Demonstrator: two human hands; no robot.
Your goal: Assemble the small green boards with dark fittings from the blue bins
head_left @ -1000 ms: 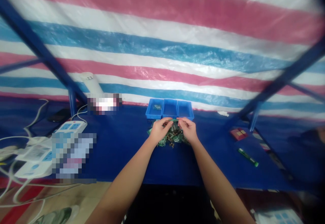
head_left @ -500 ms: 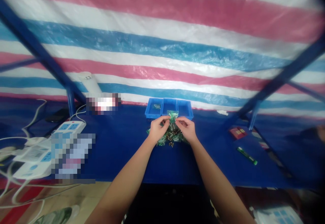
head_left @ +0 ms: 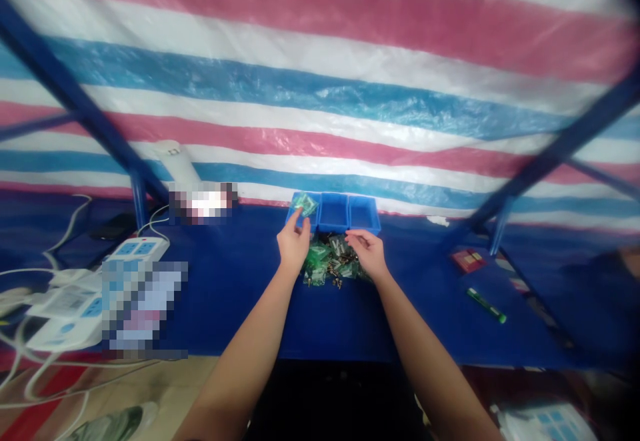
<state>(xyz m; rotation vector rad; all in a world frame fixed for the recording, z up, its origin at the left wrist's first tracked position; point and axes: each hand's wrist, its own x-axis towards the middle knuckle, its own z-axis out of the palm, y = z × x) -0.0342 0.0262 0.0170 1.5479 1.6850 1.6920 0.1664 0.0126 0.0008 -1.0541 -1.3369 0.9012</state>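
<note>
My left hand [head_left: 294, 244] reaches over the left compartment of a blue three-compartment plastic tray [head_left: 333, 213], pinching a small green circuit board [head_left: 306, 205] at its fingertips. My right hand [head_left: 367, 253] rests just above a heap of green circuit boards with small metal parts [head_left: 331, 265], its fingers curled together. No held item shows in those fingers. The heap lies directly in front of the tray, between my hands.
Blue cloth [head_left: 240, 294] covers the table. White power strips [head_left: 135, 249] and cables lie to the left. A red packet [head_left: 469, 261] and green marker [head_left: 487, 305] lie to the right. Blue metal struts [head_left: 75, 97] stand before a striped tarp [head_left: 320, 94].
My left hand has moved up and left from the heap to the tray's left compartment, carrying the green board. My hands are now apart, and my right hand has barely moved.
</note>
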